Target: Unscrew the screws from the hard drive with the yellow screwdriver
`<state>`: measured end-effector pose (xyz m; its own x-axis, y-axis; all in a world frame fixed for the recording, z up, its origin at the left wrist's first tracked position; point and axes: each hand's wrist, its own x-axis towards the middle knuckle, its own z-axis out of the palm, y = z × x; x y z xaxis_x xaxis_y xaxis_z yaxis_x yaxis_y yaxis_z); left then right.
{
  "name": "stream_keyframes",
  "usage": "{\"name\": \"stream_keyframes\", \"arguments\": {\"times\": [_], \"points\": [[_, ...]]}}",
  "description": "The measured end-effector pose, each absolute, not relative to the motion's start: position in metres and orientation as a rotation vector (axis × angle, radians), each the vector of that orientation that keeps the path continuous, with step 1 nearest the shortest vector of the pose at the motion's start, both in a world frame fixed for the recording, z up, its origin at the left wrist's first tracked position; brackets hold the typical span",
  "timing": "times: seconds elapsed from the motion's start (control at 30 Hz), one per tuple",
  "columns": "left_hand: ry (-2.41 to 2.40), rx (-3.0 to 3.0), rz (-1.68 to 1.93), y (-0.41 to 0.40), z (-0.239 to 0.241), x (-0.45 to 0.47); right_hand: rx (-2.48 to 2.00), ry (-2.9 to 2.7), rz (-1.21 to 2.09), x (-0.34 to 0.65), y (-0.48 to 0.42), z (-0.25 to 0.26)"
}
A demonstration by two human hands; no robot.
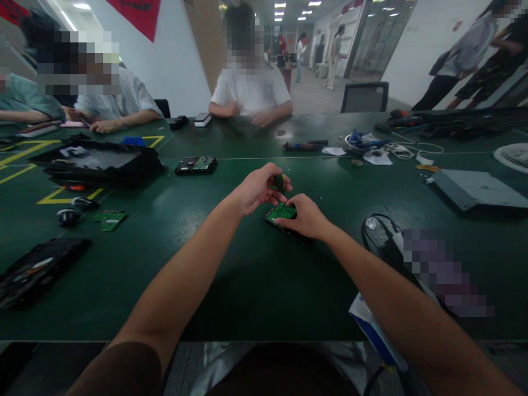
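Note:
A black hard drive with a green circuit board (pixel 281 212) lies on the dark green table (pixel 247 275) in front of me. My left hand (pixel 258 190) is closed round the dark handle of a screwdriver (pixel 280 181) held upright over the board. My right hand (pixel 305 217) rests on the drive's right side, its fingers pinched on the board's edge. A few tiny screws (pixel 317 192) lie just beyond the drive.
Another drive (pixel 196 165) lies farther back on the left, near a black opened case (pixel 97 162). Loose green boards (pixel 109 220) and a black tray (pixel 37 269) sit at left. Cables (pixel 383 144), a grey panel (pixel 474 190) and a charger (pixel 388 242) lie at right. People sit across the table.

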<state>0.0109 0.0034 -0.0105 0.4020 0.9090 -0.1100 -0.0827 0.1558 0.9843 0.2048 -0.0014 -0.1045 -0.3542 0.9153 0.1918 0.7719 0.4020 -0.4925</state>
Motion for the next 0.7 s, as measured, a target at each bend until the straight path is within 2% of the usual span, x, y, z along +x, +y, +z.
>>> {"name": "stream_keyframes", "arguments": {"times": [0.7], "points": [[0.874, 1.192, 0.883, 0.0040, -0.0117, 0.0126, -1.423, -2.253, 0.442, 0.2082, -0.0003, -0.1011]]}}
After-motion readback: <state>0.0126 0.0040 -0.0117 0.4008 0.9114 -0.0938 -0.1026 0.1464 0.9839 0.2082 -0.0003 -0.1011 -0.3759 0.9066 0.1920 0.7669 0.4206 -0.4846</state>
